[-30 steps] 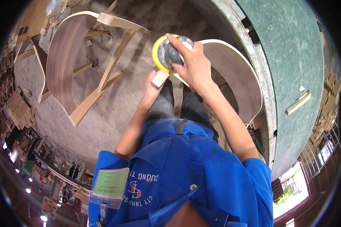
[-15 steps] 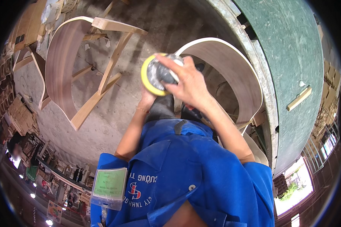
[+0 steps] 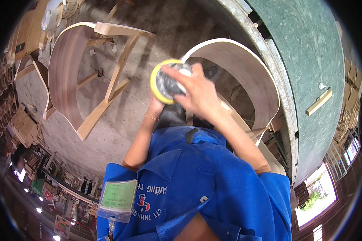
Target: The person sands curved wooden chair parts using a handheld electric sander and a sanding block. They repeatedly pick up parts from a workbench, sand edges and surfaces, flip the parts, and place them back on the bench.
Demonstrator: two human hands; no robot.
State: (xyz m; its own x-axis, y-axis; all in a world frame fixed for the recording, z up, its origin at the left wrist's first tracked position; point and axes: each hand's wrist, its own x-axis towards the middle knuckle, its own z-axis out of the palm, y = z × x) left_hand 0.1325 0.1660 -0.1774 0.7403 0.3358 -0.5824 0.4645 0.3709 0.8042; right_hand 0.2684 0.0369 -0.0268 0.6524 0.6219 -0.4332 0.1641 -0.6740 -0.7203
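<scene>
Held out over my knees is a round, palm-sized power sander (image 3: 165, 82) with a yellow rim and a grey, dusty body. My right hand (image 3: 199, 90) grips its top from the right, the fingers reaching over the body. My left hand (image 3: 155, 103) is at the sander's lower left edge. Its fingers are hidden behind the disc, so I cannot tell how they lie. Just beyond and to the right stands a curved wooden chair back (image 3: 245, 66) with a pale edge, close to my right hand.
To the left, a second curved chair back (image 3: 66, 72) with wooden legs (image 3: 102, 106) rests on the concrete floor (image 3: 112, 124). A green-topped workbench (image 3: 305, 64) runs along the right, with a small wood strip (image 3: 319, 102) on it. Stacked wooden parts (image 3: 26, 124) stand at the far left.
The sander has shifted slightly downward and to the right, with my right hand still on it. The whole view has tilted a little; the chair parts stand as before.
</scene>
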